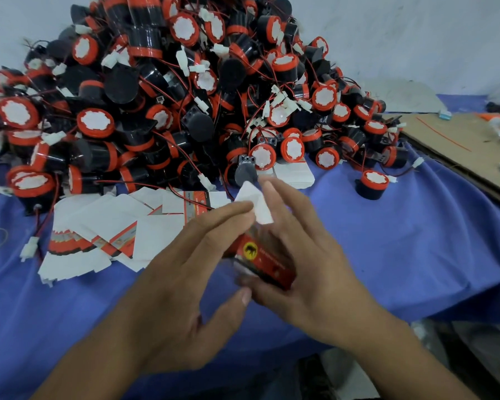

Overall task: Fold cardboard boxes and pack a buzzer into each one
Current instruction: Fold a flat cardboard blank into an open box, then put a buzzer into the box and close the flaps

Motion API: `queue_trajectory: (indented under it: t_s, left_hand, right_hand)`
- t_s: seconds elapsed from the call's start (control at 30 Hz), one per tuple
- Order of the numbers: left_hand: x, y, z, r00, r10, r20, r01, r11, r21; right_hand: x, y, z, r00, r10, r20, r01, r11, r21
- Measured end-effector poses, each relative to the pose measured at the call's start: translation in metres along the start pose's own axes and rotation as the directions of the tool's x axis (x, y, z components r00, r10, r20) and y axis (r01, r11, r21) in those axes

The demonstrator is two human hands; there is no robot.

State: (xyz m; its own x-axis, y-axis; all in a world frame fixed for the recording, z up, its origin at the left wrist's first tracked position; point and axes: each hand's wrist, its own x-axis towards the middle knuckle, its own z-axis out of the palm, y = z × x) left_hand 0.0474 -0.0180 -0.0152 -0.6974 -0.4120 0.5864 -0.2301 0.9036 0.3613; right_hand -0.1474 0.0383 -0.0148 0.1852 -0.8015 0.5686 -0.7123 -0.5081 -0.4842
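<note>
I see red box [260,262] held over counter [416,241], near buzzer pile [185,96]. R hand [309,255] grips it. L hand [185,278] fingers straight, slightly spread, pressing white flap [256,204].

a scuffed white wall [416,39] stands well beyond the fingers [225,217]; a blue-clothed surface [416,241] lies beneath them, a brown board [459,140] to their right.

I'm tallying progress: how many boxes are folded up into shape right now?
1: the red box between the left hand and right hand, above the blue cloth. The other boxes lie flat in a heap beside the buzzer pile; some may be hidden.
</note>
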Motion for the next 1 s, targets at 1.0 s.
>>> queue_trajectory:
  t_s: [1.0]
  left_hand:
    - [-0.011,-0.03,0.009,0.803,-0.589,0.095,0.596,0.794,-0.119]
  right_hand:
    - [0.016,0.02,-0.005,0.911,0.411,0.039,-0.391,0.89,-0.234]
